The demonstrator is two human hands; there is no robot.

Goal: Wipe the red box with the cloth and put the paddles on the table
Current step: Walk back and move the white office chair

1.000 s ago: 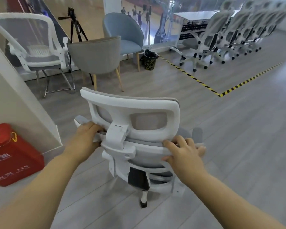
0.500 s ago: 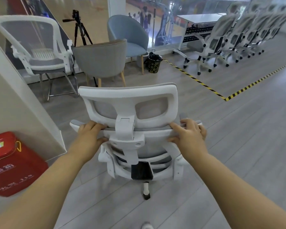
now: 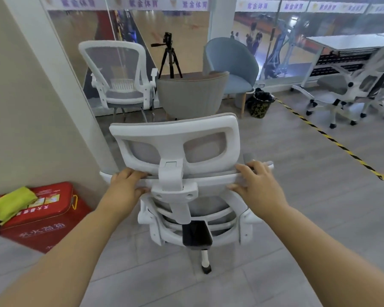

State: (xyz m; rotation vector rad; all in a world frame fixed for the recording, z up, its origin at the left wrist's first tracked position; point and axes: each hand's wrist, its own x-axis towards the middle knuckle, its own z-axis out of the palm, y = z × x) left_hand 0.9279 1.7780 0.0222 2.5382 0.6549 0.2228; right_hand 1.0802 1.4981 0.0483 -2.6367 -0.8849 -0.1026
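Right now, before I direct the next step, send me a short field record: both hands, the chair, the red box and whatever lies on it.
left hand: grips the top rail of the white-framed grey mesh office chair
right hand: grips the same rail, further right
red rectangular box: on the floor by the wall, left of the chair, untouched
yellow-green fabric piece: lies on the box lid's left end
paddles: not in view
wiping: not begun
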